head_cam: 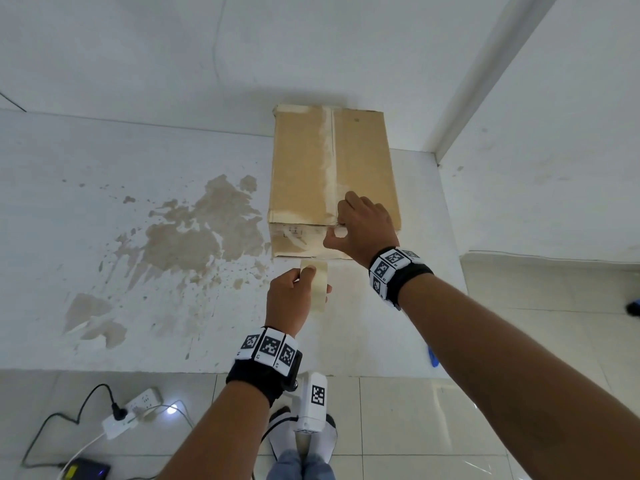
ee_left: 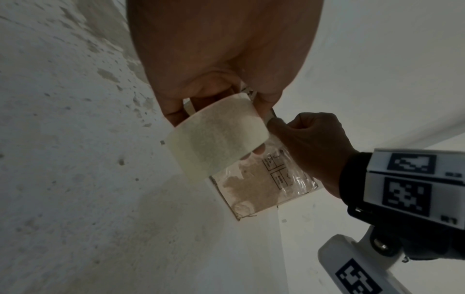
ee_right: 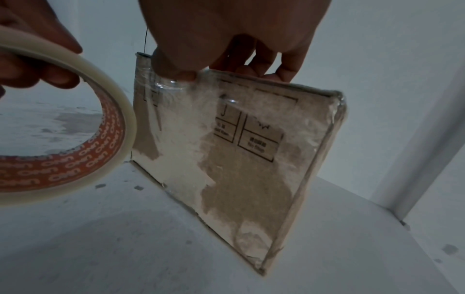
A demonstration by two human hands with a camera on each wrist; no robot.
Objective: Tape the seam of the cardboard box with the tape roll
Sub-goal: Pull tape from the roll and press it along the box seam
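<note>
A: Where's the tape roll [head_cam: 317,284]?

B: In the left hand [head_cam: 289,299], whose grip curls around its rim, near the cardboard box [head_cam: 332,174] on the worktop [head_cam: 138,306]. Light and stiff; I'd hold it through the core, printed "UNO".

A: The right hand [head_cam: 363,226]?

B: Its thumb presses tape onto the box's near face. Label unreadable.

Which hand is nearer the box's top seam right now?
Right. The right hand rests on the cardboard box at the near end of the seam, thumb on the front face. The left hand grips the tape roll just in front of the box.
</note>
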